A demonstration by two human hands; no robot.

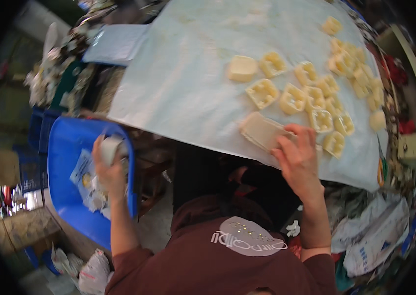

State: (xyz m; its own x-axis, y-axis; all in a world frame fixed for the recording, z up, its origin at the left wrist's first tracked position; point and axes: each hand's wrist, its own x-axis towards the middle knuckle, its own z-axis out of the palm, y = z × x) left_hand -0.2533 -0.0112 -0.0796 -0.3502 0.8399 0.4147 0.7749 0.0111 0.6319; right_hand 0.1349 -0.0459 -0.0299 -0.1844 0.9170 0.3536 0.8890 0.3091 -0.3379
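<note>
One cream block (261, 129) lies at the near edge of the whitish sheet (178, 88), left of the right hand (297, 160), which grasps its right end; its long axis runs from far left to near right. This hand is the nearer one. The left hand (107, 172) is holding a pale piece (111, 148) over the blue bin (56, 167). Yellow hollow pieces (292, 99) lie farther right.

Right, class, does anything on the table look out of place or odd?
Yes: the leftmost yellow block on the white sheet shows a smooth face, while the nearby pieces show hollows, so it may be upside down.
</note>
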